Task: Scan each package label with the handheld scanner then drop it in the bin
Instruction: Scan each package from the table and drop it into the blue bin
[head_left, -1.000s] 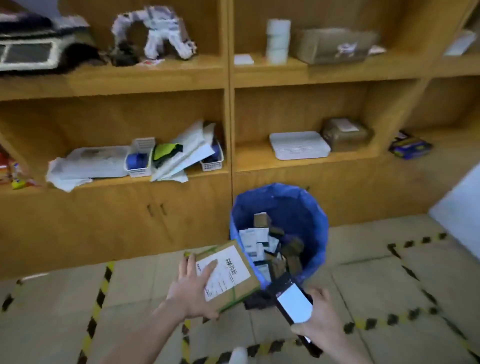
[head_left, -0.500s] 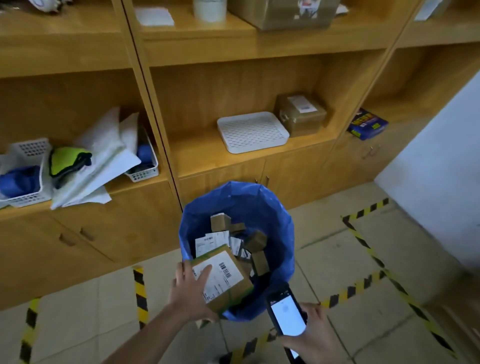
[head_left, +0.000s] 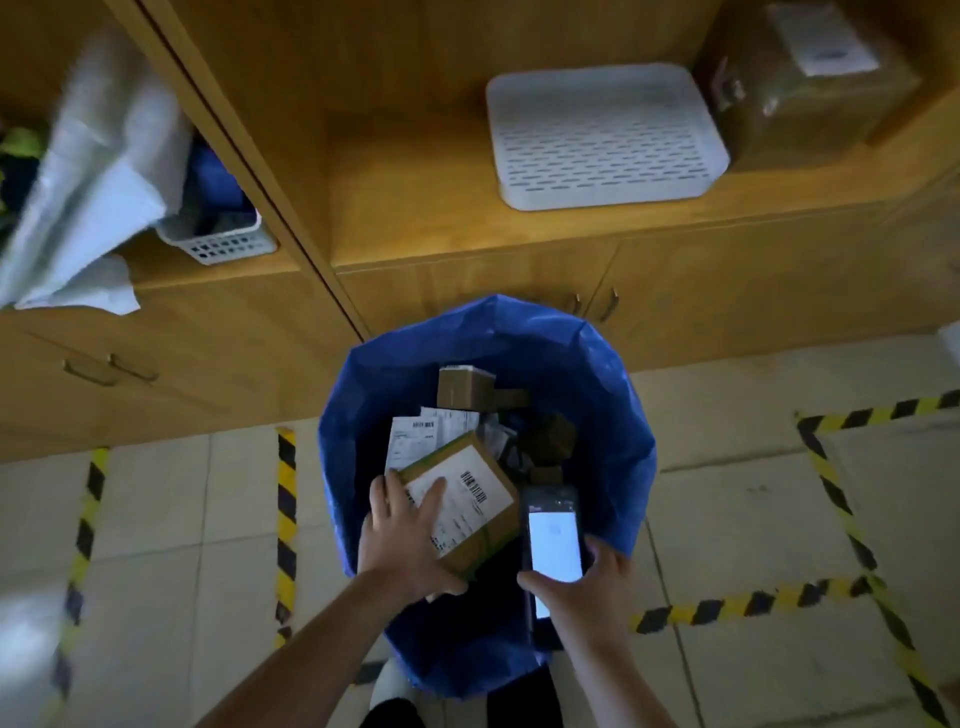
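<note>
Two hands at work over one bin. Left hand (head_left: 402, 540): grips a brown cardboard package (head_left: 480, 535) from its near left corner, fingers (head_left: 431, 501) laid across the white label (head_left: 467, 493), barcode side up. Package: tilted, held above the open mouth of the bin (head_left: 597, 374), over the pile inside and not resting on it as far as can be seen. Right hand (head_left: 584, 597): wrapped round the lower end of the handheld scanner (head_left: 552, 535), its white screen lit and facing up, its top end just beside the package's right edge. The hands are side by side, close but not touching. Bin: round, lined with a blue bag, standing on the tiled floor (head_left: 182, 509) against a wooden cabinet (head_left: 218, 343). Contents: several small brown boxes (head_left: 460, 387) and loose white labelled parcels (head_left: 408, 441). Floor markings: yellow-and-black striped tape (head_left: 285, 509) to the left and right of the bin. Shelf above the cabinet: one white perforated tray (head_left: 602, 135), one brown wrapped parcel (head_left: 800, 88) touching the tray's right side, one small white basket (head_left: 223, 241) in the left compartment, and pale sheets (head_left: 98, 171) draped over the basket's left edge.
</note>
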